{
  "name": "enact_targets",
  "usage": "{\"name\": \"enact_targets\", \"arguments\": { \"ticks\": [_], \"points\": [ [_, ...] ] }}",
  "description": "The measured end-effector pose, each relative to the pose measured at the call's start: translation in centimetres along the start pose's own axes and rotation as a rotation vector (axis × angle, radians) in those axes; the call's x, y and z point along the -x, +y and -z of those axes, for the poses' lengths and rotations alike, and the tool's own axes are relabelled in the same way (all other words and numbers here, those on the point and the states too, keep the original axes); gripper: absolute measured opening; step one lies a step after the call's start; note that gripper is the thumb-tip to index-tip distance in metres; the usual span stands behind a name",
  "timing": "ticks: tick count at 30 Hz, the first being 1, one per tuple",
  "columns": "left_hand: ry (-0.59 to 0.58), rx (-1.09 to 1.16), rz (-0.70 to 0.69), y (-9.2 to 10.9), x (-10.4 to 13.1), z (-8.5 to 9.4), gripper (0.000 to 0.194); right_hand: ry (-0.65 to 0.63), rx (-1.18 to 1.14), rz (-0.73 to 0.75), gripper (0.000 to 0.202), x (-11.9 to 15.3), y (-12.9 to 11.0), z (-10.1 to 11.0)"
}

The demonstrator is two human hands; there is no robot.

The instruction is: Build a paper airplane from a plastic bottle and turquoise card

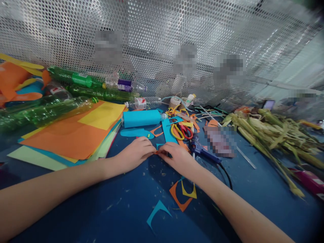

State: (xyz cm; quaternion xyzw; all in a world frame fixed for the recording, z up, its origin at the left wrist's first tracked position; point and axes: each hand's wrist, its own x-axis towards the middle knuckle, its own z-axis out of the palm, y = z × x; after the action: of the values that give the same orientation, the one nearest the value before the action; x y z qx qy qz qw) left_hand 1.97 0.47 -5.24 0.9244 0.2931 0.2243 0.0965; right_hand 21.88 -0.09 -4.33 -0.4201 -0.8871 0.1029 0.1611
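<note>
My left hand and my right hand meet over the blue table, fingertips pinched together. Between them shows a small orange paper piece, mostly covered by the fingers. Just beyond the hands lies a blue paper cutout, and behind it a bottle wrapped in blue paper. Near my right hand are yellow-handled scissors, red-handled scissors and a blue glue gun. Orange, yellow and blue paper scraps lie closer to me.
Stacked coloured paper sheets lie at the left, with several green plastic bottles behind. Corn husks cover the right side. A dark cord trails from the glue gun. A perforated metal screen bounds the back.
</note>
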Motion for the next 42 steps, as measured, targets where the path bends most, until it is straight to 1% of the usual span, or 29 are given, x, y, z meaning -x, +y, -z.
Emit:
{"name": "enact_targets", "arguments": {
  "ticks": [3,8,12,15,20,25,27,32,37,42],
  "points": [
    [-0.003,0.003,0.010,-0.08,0.05,0.02,0.015,0.003,0.027,0.012,0.006,0.10,-0.05,0.08],
    [0.010,0.033,0.035,-0.40,0.13,-0.09,0.013,-0.003,0.048,0.084,0.008,0.17,0.17,0.13],
    [0.035,0.043,0.068,-0.65,-0.01,-0.36,0.013,0.000,0.050,0.079,0.011,0.05,0.34,0.01],
    [0.041,0.053,0.067,-0.64,-0.13,-0.37,0.013,0.007,0.051,0.061,0.012,-0.02,0.26,-0.09],
    [0.025,0.008,0.022,-0.34,-0.28,0.03,0.014,0.037,0.093,0.022,0.010,-0.05,0.01,-0.32],
    [0.015,-0.200,-0.096,-0.38,-0.26,0.03,0.023,0.053,0.122,0.033,0.010,-0.07,-0.08,-0.46],
    [0.010,-0.243,-0.119,-0.43,-0.24,-0.06,0.023,0.050,0.143,0.044,0.010,-0.06,-0.15,-0.44],
    [-0.007,-0.173,-0.088,-0.30,-0.25,-0.01,0.023,0.038,0.201,0.061,0.011,-0.03,-0.37,-0.33],
    [0.009,-0.105,-0.053,-0.31,-0.24,0.09,0.021,0.032,0.156,0.073,0.014,0.01,-0.28,-0.29],
    [0.030,0.004,0.009,-0.82,-0.43,-0.10,0.014,0.070,0.137,0.039,0.012,-0.05,-0.22,-0.60]
  ]
}}
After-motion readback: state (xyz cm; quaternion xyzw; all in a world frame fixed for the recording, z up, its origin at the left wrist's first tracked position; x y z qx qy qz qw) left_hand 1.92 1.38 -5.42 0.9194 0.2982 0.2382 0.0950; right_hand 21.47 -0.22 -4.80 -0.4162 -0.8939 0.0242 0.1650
